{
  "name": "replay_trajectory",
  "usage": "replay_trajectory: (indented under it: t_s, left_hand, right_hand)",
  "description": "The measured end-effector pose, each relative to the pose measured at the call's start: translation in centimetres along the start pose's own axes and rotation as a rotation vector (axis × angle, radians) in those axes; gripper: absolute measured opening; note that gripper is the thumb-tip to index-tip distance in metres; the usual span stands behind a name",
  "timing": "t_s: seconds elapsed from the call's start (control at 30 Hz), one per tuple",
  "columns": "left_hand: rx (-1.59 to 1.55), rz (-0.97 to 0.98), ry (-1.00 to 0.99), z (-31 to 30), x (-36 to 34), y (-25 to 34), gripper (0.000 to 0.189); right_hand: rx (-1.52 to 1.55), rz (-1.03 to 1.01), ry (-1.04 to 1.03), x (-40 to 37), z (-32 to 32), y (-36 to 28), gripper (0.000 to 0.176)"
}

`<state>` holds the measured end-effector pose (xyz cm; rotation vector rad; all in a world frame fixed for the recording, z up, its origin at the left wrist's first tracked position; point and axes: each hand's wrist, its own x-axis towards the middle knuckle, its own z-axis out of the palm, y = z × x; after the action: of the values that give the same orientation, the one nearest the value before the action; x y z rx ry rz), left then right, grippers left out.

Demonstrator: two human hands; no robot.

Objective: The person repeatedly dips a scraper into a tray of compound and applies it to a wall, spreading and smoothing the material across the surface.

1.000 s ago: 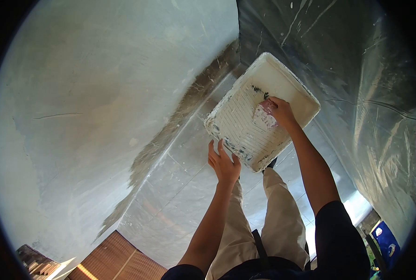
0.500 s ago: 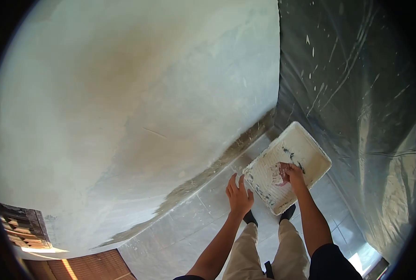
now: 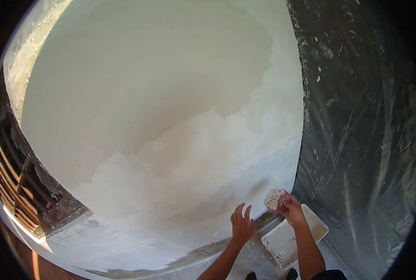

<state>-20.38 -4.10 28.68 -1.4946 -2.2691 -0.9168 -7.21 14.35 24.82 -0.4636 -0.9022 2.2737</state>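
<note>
My right hand (image 3: 294,213) grips a flat reddish putty scraper (image 3: 283,202), whose wide end is smeared with white paste. The scraper is raised in front of the lower right part of the wall (image 3: 226,154). Below it on the floor stands a white paint tray (image 3: 316,227) with a ribbed bottom and pasty residue, partly covered by my right forearm. My left hand (image 3: 243,228) holds nothing; its fingers are spread and point up toward the wall's foot, left of the tray.
Dark plastic sheeting (image 3: 352,135) with white splashes hangs along the right side. On the left a dark slatted window opening (image 3: 21,182) breaks the wall. A darker, damp-looking patch (image 3: 152,60) covers much of the upper wall. Grey floor (image 3: 238,268) lies around my feet.
My right hand has lifted the scraper out of the tray toward the wall. My view has tilted up, showing more wall and window. My left hand stays open.
</note>
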Motion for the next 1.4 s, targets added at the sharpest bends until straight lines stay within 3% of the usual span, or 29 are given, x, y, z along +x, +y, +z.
replay_trajectory:
  t_s: [0.17, 0.27, 0.5, 0.73, 0.97, 1.03, 1.07, 1.13, 1.3, 1.4]
  left_hand:
    - [0.008, 0.2, 0.189, -7.5, 7.4, 0.5, 0.058]
    - [0.067, 0.359, 0.326, -12.1, 11.5, 1.1, 0.06]
    - [0.171, 0.515, 0.535, -21.6, 19.5, 3.4, 0.061]
    - [0.336, 0.659, 0.626, -29.5, 26.5, 6.1, 0.054]
    - [0.53, 0.719, 0.761, -38.0, 33.8, 9.0, 0.051]
    - [0.574, 0.739, 0.787, -40.0, 36.1, 10.0, 0.051]
    - [0.611, 0.722, 0.802, -40.9, 37.1, 10.5, 0.052]
    - [0.66, 0.711, 0.817, -42.8, 39.1, 11.7, 0.052]
    - [0.93, 0.569, 0.79, -46.6, 43.7, 13.1, 0.057]
    - [1.058, 0.49, 0.728, -47.8, 44.7, 13.2, 0.059]
  right_hand:
    - [-0.029, -0.167, 0.007, -0.2, 11.4, -6.8, 0.032]
    - [0.118, -0.268, -0.109, -0.3, 16.8, -9.9, 0.032]
    - [0.297, -0.381, -0.27, -0.4, 27.0, -15.3, 0.033]
    - [0.201, -0.555, -0.42, 0.9, 33.5, -20.4, 0.03]
    - [0.002, -0.827, -0.34, 2.4, 39.4, -27.4, 0.028]
    - [-0.163, -1.074, -0.214, 3.5, 41.1, -29.3, 0.031]
    - [-0.154, -1.078, -0.217, 3.9, 41.9, -30.1, 0.031]
    - [-0.363, -1.446, -0.062, 4.5, 43.6, -31.6, 0.032]
    - [-0.586, -1.636, -0.014, 5.8, 47.1, -33.9, 0.038]
    - [-0.762, -1.912, 0.134, 7.8, 48.8, -33.6, 0.043]
